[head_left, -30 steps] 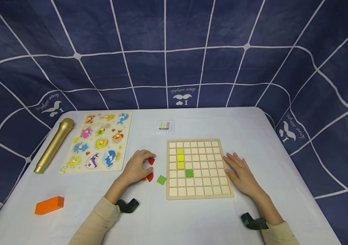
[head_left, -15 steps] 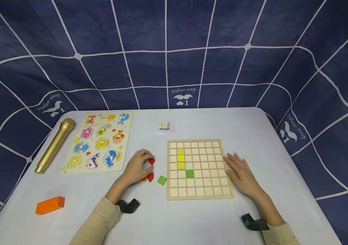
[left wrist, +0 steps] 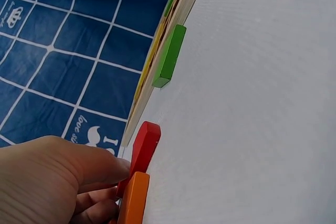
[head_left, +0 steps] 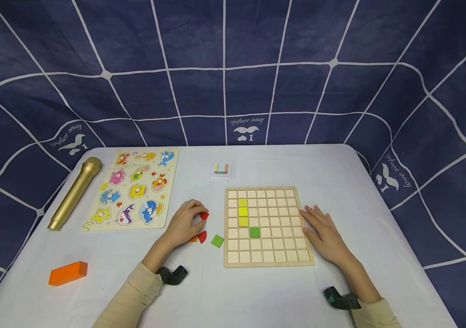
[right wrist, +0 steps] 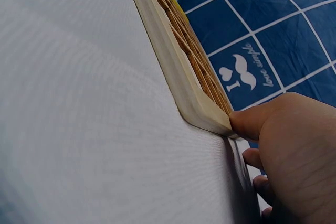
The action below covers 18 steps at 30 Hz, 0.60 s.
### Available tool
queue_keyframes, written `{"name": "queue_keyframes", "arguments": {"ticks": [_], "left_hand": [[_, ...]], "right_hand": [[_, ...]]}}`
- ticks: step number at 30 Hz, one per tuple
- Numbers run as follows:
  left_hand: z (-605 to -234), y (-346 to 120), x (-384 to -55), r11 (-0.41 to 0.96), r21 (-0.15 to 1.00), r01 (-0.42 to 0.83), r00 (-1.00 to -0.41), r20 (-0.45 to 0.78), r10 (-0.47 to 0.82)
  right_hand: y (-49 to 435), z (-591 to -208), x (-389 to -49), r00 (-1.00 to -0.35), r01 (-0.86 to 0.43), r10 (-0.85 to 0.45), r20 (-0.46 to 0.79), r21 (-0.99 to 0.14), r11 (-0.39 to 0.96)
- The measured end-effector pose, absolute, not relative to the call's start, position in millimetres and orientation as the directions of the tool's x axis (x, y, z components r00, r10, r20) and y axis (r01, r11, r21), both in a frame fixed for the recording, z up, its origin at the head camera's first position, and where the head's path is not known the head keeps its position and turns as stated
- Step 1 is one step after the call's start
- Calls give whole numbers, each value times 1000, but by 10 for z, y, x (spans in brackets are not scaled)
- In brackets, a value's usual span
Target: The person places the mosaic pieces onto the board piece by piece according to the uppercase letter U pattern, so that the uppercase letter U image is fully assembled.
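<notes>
In the head view my left hand (head_left: pixel 183 223) has its curled thumb and fingers at a red quarter-round tile (head_left: pixel 204 216), pinching it on the white table. A second red quarter-round tile (head_left: pixel 202 237) lies just below, beside an orange tile (left wrist: pixel 134 199) that the hand partly covers in the head view. Between this hand and the wooden grid board (head_left: pixel 270 263) lies a loose green square tile (head_left: pixel 217 241). Three yellow tiles (head_left: pixel 243 212) in a column and one green tile (head_left: pixel 255 232) sit in the board's cells. My right hand (head_left: pixel 324 234) rests with extended fingers against the board's right edge.
A small pattern card (head_left: pixel 223 170) lies behind the board. To the left are an animal peg puzzle (head_left: pixel 134 218), a gold microphone (head_left: pixel 74 195) and an orange block (head_left: pixel 68 273). A dark blue gridded cloth (head_left: pixel 200 91) hangs behind the table.
The whole head view has shifted slightly to the right. Both hands and the tiles keep their places relative to the board.
</notes>
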<state>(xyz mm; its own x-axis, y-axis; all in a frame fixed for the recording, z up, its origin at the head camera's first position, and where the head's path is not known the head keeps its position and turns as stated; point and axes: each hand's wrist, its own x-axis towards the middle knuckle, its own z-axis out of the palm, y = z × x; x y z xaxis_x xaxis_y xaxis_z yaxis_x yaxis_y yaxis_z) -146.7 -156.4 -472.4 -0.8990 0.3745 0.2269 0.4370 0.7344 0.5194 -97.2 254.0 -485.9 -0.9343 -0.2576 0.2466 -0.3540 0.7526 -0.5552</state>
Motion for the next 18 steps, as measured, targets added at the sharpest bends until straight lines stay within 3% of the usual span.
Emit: {"name": "queue_keyframes", "arguments": {"ticks": [18], "left_hand": [[-4626,-1497,-1440,733,507,454,-891,278,360]], "right_hand": [[2534,-4858,-968,-935,-353,-256,247,-553,755]]}}
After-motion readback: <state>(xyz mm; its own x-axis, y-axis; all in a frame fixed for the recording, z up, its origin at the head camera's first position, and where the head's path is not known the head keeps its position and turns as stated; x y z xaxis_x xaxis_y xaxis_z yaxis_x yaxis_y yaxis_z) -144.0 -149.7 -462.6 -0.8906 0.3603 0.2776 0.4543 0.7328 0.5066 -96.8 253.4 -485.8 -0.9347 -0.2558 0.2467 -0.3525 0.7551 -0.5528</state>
